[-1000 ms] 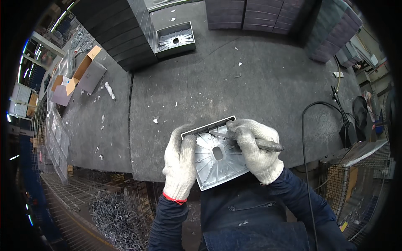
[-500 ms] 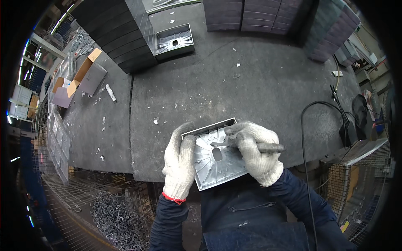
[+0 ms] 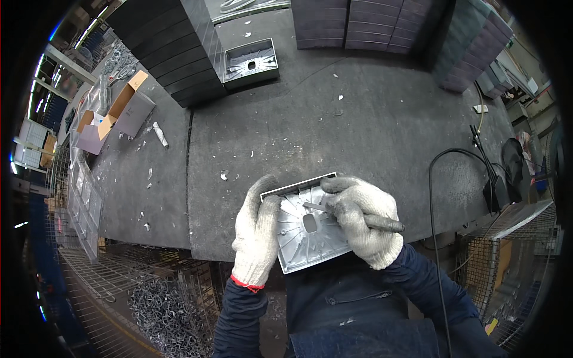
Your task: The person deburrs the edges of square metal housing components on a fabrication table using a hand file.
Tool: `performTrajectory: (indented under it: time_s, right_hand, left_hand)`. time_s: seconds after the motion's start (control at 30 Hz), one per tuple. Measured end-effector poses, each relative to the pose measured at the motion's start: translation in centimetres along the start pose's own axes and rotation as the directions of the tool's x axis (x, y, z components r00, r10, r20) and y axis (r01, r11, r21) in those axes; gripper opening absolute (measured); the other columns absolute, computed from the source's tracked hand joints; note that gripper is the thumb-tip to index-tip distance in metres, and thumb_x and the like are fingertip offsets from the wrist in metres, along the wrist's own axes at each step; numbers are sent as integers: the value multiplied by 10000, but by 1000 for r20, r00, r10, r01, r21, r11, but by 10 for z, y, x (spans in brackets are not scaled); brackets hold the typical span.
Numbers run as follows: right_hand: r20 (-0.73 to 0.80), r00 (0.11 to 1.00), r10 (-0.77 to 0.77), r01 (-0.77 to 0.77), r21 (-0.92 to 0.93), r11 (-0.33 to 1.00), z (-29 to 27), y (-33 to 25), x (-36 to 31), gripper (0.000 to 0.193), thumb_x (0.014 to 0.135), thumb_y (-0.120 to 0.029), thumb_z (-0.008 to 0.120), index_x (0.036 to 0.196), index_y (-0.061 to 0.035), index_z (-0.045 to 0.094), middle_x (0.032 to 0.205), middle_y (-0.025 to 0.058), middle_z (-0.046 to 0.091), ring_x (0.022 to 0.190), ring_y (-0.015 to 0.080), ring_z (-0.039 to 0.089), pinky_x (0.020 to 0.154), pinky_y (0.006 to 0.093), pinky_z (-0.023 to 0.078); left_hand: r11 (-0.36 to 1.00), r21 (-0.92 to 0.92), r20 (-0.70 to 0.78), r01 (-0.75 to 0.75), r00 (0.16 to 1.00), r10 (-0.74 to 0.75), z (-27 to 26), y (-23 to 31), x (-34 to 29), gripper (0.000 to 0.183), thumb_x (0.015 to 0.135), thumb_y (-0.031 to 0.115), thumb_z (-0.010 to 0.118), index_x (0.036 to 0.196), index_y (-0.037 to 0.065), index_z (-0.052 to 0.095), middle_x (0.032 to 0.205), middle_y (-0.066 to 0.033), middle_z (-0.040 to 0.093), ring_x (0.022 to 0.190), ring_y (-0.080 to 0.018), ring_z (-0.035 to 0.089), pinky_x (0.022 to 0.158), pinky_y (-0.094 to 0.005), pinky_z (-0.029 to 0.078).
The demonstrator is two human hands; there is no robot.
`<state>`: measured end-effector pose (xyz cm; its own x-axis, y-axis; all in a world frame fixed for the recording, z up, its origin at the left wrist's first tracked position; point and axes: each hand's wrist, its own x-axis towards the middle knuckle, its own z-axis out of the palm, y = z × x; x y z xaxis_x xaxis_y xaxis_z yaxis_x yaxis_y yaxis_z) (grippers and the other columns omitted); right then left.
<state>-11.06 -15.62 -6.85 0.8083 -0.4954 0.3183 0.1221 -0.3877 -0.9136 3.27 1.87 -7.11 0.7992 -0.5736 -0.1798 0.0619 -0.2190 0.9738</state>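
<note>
Silver-grey metal, ribbed on the inside, makes up the shallow rectangular housing [image 3: 296,247] that I see from my remote post, its open side facing up toward my camera and a rounded hole near its middle. It sits askew at the near edge of the worktop [image 3: 268,137], its lower end overlapping the dark clothing [image 3: 358,310] in my view; I cannot tell whether its underside touches the surface. My left hand [image 3: 255,232], in a white knitted glove with a red cuff edge, pinches the housing's left wall, thumb lying over the rim and fingers curled round the outside. My right hand [image 3: 367,222], gloved likewise with greyed fingertips, has its grip closed round a narrow tool [image 3: 385,224]; the dark handle sticks out to the right, and the flat blade points left across the ribs, just above the hole. Whether the blade's tip is touching metal, I cannot make out. Farther off, a second housing [image 3: 239,64] rests open side up beside a tall dark stack [image 3: 179,56], with more purplish-grey stacks [image 3: 376,27] along the back. To my left an open carton [image 3: 136,116] lies near a white roll [image 3: 160,135]; at my right a black cable [image 3: 434,215] loops down past the worktop's edge.
</note>
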Motion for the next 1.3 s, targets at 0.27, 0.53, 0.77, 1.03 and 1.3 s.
performTrajectory:
  time_s: [0.27, 0.53, 0.77, 1.03, 1.3]
  right_hand:
    - [-75, 996, 50, -39, 139, 989, 4, 14, -8, 322, 1131, -228, 649, 1125, 69, 773, 1195, 232, 795, 970, 207, 792, 891, 359, 672]
    - [-173, 961, 213, -171, 232, 958, 13, -4, -3, 242, 1069, -166, 736, 977, 46, 806, 864, 132, 803, 940, 294, 820, 898, 413, 655]
    - [-207, 973, 99, -70, 143, 987, 12, 2, 0, 273, 1077, -201, 748, 978, 49, 797, 877, 127, 804, 831, 232, 782, 779, 373, 616]
    - [-178, 971, 161, -129, 179, 975, 13, 8, 0, 349, 1142, -260, 685, 1176, 68, 796, 904, 95, 802, 780, 126, 746, 702, 280, 623]
    - [-271, 925, 268, -205, 239, 949, 19, -3, 1, 319, 1088, -243, 734, 909, 17, 783, 786, 89, 764, 746, 212, 747, 712, 377, 586]
  left_hand:
    - [999, 18, 11, -44, 999, 44, -2, 1, 3, 562, 1172, 318, 602, 1600, -42, 556, 1544, -207, 651, 1435, -279, 601, 1234, -398, 449]
    - [1000, 10, -9, -24, 1000, 24, -1, 0, 2, 575, 1178, 345, 599, 1605, -37, 554, 1560, -221, 642, 1455, -281, 593, 1251, -404, 436]
    - [998, 26, 4, -63, 998, 63, 1, 3, 1, 574, 1163, 363, 611, 1584, -26, 587, 1552, -178, 658, 1458, -256, 593, 1248, -390, 434]
    - [997, 32, -10, -64, 998, 64, 1, 1, 3, 563, 1159, 340, 608, 1576, -38, 592, 1552, -180, 661, 1447, -258, 602, 1234, -381, 445]
    - [996, 63, 21, -55, 998, 54, -2, -1, 4, 545, 1170, 298, 586, 1607, -25, 556, 1568, -212, 643, 1455, -296, 597, 1241, -414, 445]
